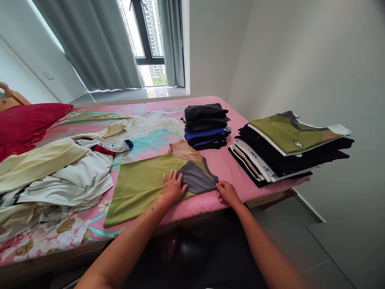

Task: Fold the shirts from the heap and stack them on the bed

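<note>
An olive green T-shirt (141, 176) with grey and tan shoulder panels lies spread on the bed in front of me, its neckline toward the right. My left hand (174, 187) rests flat on it with fingers apart, near the edge of the grey panel. At the right end, my right hand (226, 192) pinches the shirt's grey edge close to the collar. The lower hem points left, toward a heap of loose clothes.
Rumpled cream and white clothes (72, 172) cover the bed's left side, by a red pillow (30, 120). A stack of dark folded clothes (206, 124) stands behind the shirt. Another folded pile (270, 154), topped by an olive shirt, sits near the bed's right edge.
</note>
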`<state>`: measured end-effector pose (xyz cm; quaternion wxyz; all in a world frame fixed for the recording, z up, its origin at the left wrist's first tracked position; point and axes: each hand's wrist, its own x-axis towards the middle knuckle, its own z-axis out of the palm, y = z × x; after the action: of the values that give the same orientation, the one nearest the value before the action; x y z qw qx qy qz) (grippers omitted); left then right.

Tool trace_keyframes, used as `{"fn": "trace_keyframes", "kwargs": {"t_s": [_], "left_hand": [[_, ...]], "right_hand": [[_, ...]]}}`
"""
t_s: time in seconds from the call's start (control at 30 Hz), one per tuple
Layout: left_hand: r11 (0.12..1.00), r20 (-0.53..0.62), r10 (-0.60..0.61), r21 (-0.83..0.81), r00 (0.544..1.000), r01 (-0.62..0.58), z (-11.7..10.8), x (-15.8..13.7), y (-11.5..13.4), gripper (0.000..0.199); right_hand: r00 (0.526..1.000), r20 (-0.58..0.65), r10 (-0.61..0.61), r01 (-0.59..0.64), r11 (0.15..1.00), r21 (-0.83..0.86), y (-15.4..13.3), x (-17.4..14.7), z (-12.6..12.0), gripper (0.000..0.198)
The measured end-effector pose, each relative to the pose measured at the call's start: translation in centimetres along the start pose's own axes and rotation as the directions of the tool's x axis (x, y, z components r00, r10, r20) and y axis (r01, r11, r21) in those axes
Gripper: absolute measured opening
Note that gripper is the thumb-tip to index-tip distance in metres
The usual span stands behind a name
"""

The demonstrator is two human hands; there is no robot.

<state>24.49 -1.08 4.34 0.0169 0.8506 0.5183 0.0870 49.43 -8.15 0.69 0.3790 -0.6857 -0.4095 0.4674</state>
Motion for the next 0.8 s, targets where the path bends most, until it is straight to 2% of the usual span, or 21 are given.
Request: {"fn": "trace_keyframes", "kwargs": {"t_s": [0.07, 0.13, 0.2, 0.23, 0.33, 0.43, 0.5, 0.57, 0.6, 0.63, 0.7, 0.73, 0.8], "left_hand": [[0.991, -0.04, 0.135, -0.02, 0.99, -0.136, -0.3, 0.4, 0.6, 0.042], [0.934, -0.028, 0.348, -0.073, 0.937, -0.349, -0.5, 0.9, 1.5, 0.04], [0.884, 0.005, 0.456, -0.113, 0.89, -0.453, -0.2, 1.3, 2.5, 0.04], [0.892, 0.019, 0.442, -0.117, 0.897, -0.437, 0.2, 1.4, 2.8, 0.041], [0.955, 0.055, 0.286, -0.097, 0.957, -0.28, 1.9, 1.5, 3.2, 0.048], [0.97, 0.09, 0.233, -0.098, 0.968, -0.224, 3.0, 1.5, 2.9, 0.052], [0.965, 0.109, 0.248, -0.115, 0.963, -0.235, 2.8, 1.6, 2.6, 0.052], [0.958, 0.109, 0.271, -0.126, 0.956, -0.257, 2.0, 1.8, 2.2, 0.049], [0.955, 0.096, 0.283, -0.124, 0.954, -0.271, 1.6, 2.0, 2.0, 0.047], [0.953, 0.076, 0.291, -0.117, 0.954, -0.281, 1.2, 2.1, 1.9, 0.046], [0.955, 0.039, 0.289, -0.09, 0.957, -0.284, 0.8, 2.1, 1.5, 0.045], [0.959, 0.031, 0.276, -0.076, 0.961, -0.273, 0.9, 2.0, 1.4, 0.046], [0.972, 0.031, 0.229, -0.055, 0.973, -0.227, 1.4, 1.6, 1.1, 0.049]], "right_hand": [[1.0, -0.018, -0.018, 0.017, 1.0, -0.014, -0.1, -0.1, 0.0, 0.019], [0.999, -0.029, -0.022, 0.021, 0.999, -0.024, -0.1, -0.1, 0.0, 0.018], [0.999, -0.039, -0.012, 0.011, 1.0, -0.026, -0.1, -0.1, 0.1, 0.019], [0.999, -0.048, -0.007, 0.005, 1.0, -0.023, 0.0, 0.0, 0.1, 0.019], [0.994, -0.109, -0.003, 0.003, 1.0, 0.007, 0.6, 0.2, 0.1, 0.019], [0.975, -0.221, -0.034, 0.043, 0.998, 0.036, 1.0, 0.0, 0.1, 0.023], [0.933, -0.339, -0.117, 0.114, 0.993, -0.028, 0.6, -0.7, 0.4, 0.024], [0.869, -0.404, -0.287, 0.231, 0.956, -0.181, -0.3, -1.8, 1.2, 0.026], [0.836, -0.372, -0.404, 0.315, 0.908, -0.278, -0.9, -2.3, 1.7, 0.028], [0.804, -0.289, -0.519, 0.405, 0.835, -0.372, -1.5, -2.9, 2.3, 0.03], [0.748, -0.041, -0.662, 0.55, 0.653, -0.52, -2.2, -3.5, 3.6, 0.036], [0.738, 0.075, -0.67, 0.581, 0.575, -0.576, -2.3, -3.7, 4.2, 0.041], [0.779, 0.195, -0.596, 0.544, 0.489, -0.681, -1.6, -3.6, 4.9, 0.051]]}}
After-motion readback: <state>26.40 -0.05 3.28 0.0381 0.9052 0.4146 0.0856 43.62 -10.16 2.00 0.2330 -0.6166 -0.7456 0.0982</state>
